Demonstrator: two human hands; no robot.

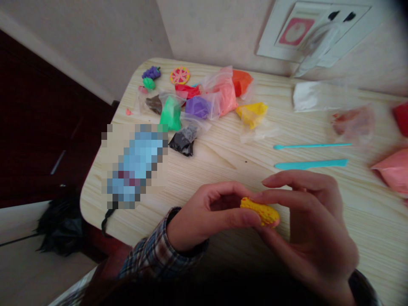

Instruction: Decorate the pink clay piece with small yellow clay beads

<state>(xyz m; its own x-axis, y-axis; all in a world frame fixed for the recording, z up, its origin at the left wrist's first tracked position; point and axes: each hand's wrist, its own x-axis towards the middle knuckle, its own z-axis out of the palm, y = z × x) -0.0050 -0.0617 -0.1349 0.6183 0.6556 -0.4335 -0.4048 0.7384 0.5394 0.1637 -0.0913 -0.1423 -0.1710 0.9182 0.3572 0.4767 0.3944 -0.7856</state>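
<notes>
Plainly, the yellow lump [259, 211] was up off the counter [219, 170], held between both hands near the front edge. The left hand [205, 212] had its grip clamped on it, thumb pressed along the near side; the right hand [314, 225] had its grip closed on it too, a finger at the top and the thumb underneath. It looked like modelling clay: probably very light, soft and more tacky than slippery. Its pitted surface seemed easy to smear or flatten, and the pinkish edge [276, 223] at its right end probably dented just as readily. The safest hold was likely around the rim, with flat finger pads and little pressure.
</notes>
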